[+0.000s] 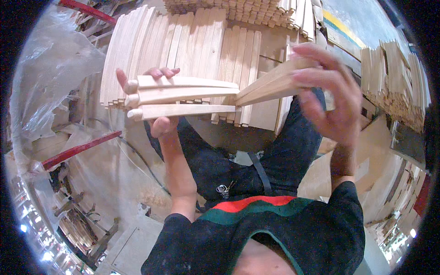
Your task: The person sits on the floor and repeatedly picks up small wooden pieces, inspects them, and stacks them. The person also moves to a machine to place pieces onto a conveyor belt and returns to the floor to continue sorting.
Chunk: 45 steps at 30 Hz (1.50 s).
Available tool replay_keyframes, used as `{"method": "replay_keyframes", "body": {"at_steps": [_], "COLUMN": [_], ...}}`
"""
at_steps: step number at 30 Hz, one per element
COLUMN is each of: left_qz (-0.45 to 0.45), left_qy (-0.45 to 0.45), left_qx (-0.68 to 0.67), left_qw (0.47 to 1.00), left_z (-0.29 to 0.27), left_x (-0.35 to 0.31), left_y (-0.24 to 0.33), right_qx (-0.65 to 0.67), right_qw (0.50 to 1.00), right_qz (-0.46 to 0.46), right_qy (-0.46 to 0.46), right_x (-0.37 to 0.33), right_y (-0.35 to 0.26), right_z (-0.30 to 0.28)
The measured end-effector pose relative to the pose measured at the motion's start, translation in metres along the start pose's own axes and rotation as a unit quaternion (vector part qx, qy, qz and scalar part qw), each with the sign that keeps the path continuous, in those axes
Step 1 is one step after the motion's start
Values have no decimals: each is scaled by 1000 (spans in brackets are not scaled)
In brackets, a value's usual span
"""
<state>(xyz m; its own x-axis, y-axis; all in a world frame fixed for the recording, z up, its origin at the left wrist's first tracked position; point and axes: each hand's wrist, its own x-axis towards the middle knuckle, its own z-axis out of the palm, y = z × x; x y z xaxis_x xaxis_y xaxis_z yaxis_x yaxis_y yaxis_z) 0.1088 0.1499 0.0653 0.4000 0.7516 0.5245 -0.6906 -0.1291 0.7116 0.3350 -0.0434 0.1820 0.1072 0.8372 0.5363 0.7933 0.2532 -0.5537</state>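
My left hand [161, 126] is closed from beneath around three pale wooden slats [183, 95], thumb on the near side and fingertips over the far edge. These slats lie side by side, with rounded tenon ends at the left. My right hand [334, 94], smeared by motion, is around the far right part of another few wooden slats [270, 82]. Those slant up to the right, and their lower left ends meet the right tips of the left-hand slats. How firmly the right fingers press is blurred. Both bundles are above my lap.
In front lies a broad layer of wooden slats [197, 41], with a taller stack [243, 11] behind. More slats [394, 87] stand piled at the right. Clear plastic sheeting [59, 55] and a red bar [82, 149] are at the left. My legs [293, 151] sit close below the work.
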Motion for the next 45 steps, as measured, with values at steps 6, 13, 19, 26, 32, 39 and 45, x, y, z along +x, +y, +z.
{"method": "replay_keyframes", "body": {"at_steps": [6,13,19,26,32,39,45], "left_qz": [-132,-162,-251,-139,-125,-110,-99], "left_qy": [27,91,220,188,174,133,28], "left_qx": [66,62,-75,-326,-460,-500,-447], "left_qw": [989,981,940,916,862,849,889], "left_z": [1,-4,-27,-71,-86,-24,8], "left_x": [-23,-14,0,19,6,-1,1], "left_y": [-57,-93,-91,-51,-55,-50,-72], "right_qx": [-114,-88,-97,-228,-322,-174,-71], "right_qw": [978,948,960,928,915,932,931], "right_qz": [130,258,263,294,236,-24,-51], "right_qy": [-117,-164,-16,-28,68,317,354], "right_x": [-28,-60,-59,-42,1,58,41], "right_y": [9,40,22,24,11,-25,-21], "right_z": [-62,-98,-121,-150,-153,-102,-29]}}
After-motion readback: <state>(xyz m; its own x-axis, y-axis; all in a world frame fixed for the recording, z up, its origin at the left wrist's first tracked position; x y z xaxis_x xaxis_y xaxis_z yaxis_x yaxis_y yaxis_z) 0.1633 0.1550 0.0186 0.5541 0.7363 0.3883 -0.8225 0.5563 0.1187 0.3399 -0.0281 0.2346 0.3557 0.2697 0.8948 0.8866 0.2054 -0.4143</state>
